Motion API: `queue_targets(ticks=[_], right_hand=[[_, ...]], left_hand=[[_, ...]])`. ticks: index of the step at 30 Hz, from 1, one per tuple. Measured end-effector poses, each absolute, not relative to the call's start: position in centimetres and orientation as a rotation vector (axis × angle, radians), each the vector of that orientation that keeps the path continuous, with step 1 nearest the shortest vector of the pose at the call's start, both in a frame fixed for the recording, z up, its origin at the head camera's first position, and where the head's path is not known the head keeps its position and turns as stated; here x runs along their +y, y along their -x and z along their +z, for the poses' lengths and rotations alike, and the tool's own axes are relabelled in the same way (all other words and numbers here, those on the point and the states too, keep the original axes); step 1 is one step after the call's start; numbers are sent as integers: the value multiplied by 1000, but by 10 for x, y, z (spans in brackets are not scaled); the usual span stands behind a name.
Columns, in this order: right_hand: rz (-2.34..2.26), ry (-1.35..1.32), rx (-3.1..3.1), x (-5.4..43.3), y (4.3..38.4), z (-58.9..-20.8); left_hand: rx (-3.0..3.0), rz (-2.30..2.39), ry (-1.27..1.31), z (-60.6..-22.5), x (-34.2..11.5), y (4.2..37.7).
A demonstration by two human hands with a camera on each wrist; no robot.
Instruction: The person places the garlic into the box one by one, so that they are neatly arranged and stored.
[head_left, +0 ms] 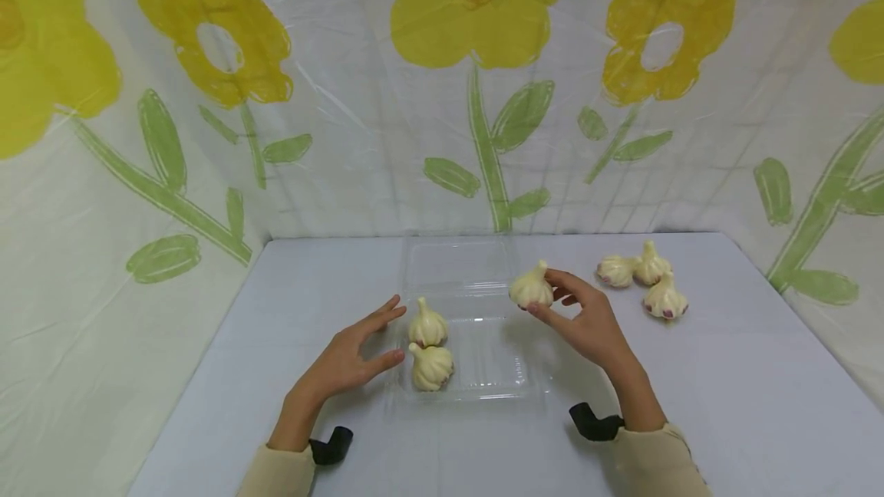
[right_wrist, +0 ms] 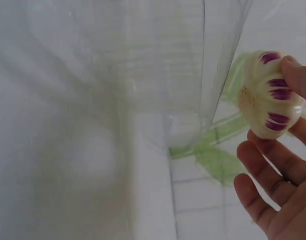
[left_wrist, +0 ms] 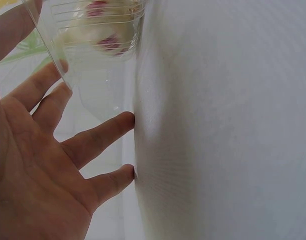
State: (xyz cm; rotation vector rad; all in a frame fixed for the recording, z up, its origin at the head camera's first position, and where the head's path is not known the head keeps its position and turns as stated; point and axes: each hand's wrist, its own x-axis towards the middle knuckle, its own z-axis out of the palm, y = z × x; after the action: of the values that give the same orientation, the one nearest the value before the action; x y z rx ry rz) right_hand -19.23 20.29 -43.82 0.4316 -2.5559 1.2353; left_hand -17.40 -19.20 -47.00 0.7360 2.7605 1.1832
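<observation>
My right hand [head_left: 587, 320] pinches a garlic bulb [head_left: 532, 287] between thumb and fingers, raised over the right side of a clear plastic container [head_left: 490, 390]. Purple streaks mark that bulb's underside in the right wrist view. Inside the container, along its left side, sit two more garlic bulbs [head_left: 428, 326], one in front of the other. My left hand [head_left: 348, 359] is spread at the container's left side, holding nothing. In the left wrist view its fingers [left_wrist: 48, 85] are at the clear wall, and two fingertips reach the table surface.
Three garlic bulbs [head_left: 649, 274] lie together on the white table [head_left: 732, 374] at the back right. The container's clear lid [head_left: 456, 263] lies folded back behind it. A flower-printed curtain [head_left: 345, 175] hangs beyond the table's far edge.
</observation>
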Motion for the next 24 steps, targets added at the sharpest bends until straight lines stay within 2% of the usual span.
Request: queue_targets(ticks=[12,24], right_hand=[[1287,-575,-2604,165,183,-441],[1256,-711,-2599,148,182,-456]], left_hand=[[2765,1177,-723,-470,-192,174],[2764,1179,-717,-470,-191,175]])
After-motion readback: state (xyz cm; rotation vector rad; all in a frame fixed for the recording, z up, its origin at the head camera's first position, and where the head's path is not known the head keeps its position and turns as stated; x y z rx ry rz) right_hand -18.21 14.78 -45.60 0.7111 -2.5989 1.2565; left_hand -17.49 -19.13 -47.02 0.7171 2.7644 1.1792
